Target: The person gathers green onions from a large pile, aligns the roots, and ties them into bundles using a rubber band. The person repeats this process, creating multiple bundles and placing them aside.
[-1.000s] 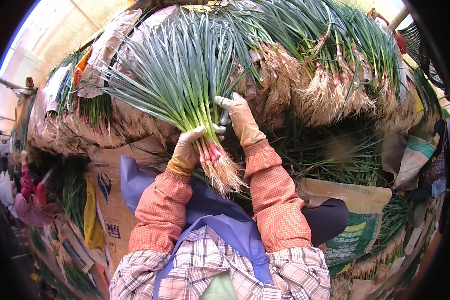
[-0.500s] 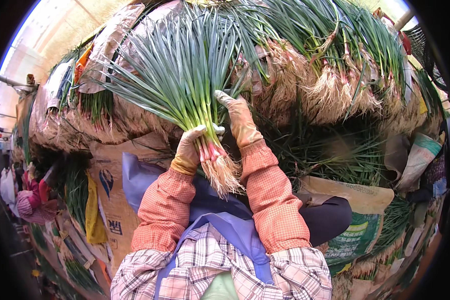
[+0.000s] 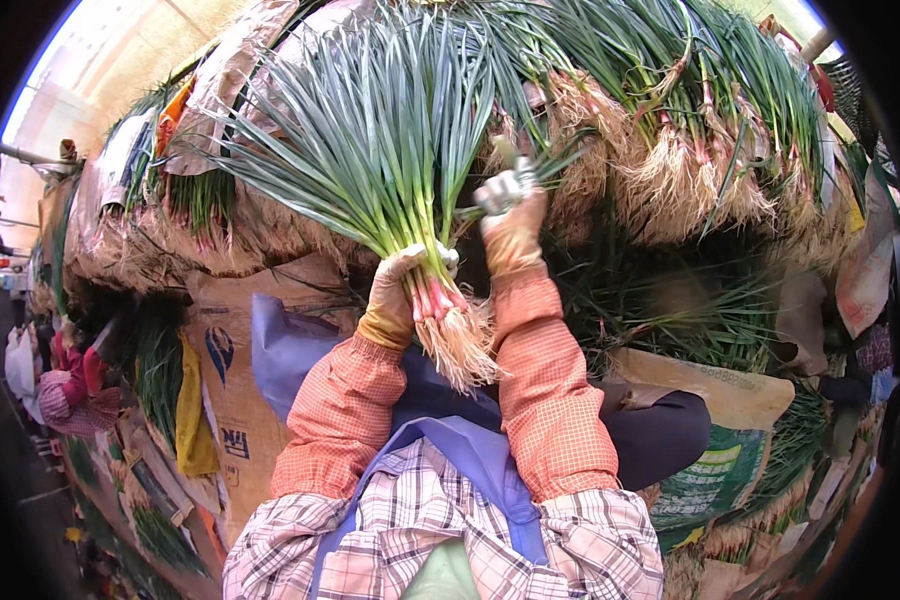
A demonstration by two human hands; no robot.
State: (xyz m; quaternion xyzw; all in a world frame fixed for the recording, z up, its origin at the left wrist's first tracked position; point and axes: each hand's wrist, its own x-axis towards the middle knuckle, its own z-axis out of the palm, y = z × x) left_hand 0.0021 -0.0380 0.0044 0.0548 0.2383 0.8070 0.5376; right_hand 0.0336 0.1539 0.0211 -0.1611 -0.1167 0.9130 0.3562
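My gloved left hand [image 3: 394, 292] is closed around the lower stalks of a fanned bunch of green onions [image 3: 395, 165]. Its long green leaves spread up and away from me. Pinkish stem ends and pale stringy roots hang below the fist, toward my lap. Just right of the stalks, apart from the bunch, my gloved right hand [image 3: 513, 218] has its fingers curled in. Loose green leaf pieces [image 3: 558, 167] stick out from that fist on both sides. The fingertips are somewhat blurred.
A long heap of rooted green onions [image 3: 670, 170] lies across the far side. Below it at right are loose leaves [image 3: 690, 315] and a tan and green sack [image 3: 715, 430]. Brown printed sacking [image 3: 225, 400] lies left of my blue apron [image 3: 290, 350]. Another person [image 3: 70, 395] is at far left.
My right hand has moved right, away from the stalks, and its fingers have closed on some leaf pieces. The left hand still grips the bunch, almost in place.
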